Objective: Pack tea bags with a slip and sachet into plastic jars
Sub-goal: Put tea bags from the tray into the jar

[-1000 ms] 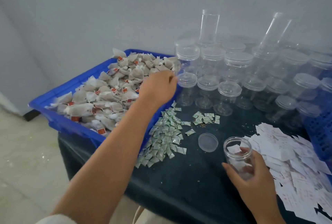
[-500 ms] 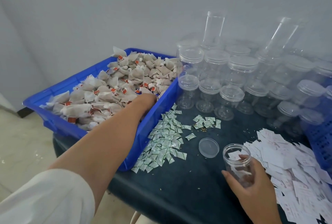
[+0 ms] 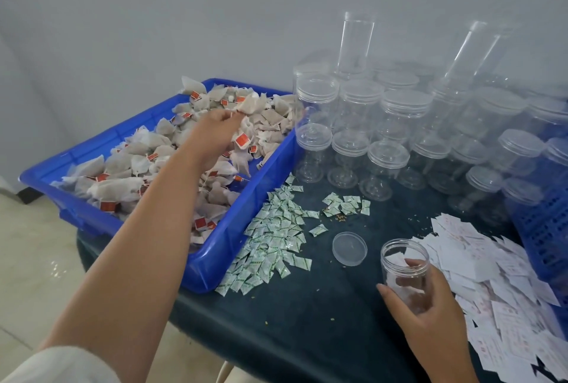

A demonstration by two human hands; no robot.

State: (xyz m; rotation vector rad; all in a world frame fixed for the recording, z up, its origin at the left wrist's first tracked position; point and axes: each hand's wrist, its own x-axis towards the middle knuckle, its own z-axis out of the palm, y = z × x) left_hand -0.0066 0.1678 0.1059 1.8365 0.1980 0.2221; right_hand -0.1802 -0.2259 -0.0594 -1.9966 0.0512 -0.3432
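A blue tray (image 3: 215, 262) at the left is heaped with pyramid tea bags (image 3: 123, 186) bearing red tags. Over the heap, my left hand (image 3: 212, 133) is raised and grips a bunch of tea bags that dangle from its fingers. My right hand (image 3: 430, 299) holds an open clear jar (image 3: 404, 272) upright on the dark table; a white slip lies inside it. The jar's lid (image 3: 349, 248) rests upside down just left of it. Green-and-white sachets (image 3: 270, 241) are spread beside the tray. White paper slips (image 3: 498, 290) are piled at the right.
Several rows of lidded, stacked clear jars (image 3: 387, 164) fill the back of the table, with two tall stacks of jars against the wall. A blue perforated basket (image 3: 541, 229) stands at the far right. The table's front edge (image 3: 246, 336) drops to a tiled floor.
My left hand dipped into the tea bag heap, then rose with a bunch of tea bags in its grip. The right hand stayed on the jar.
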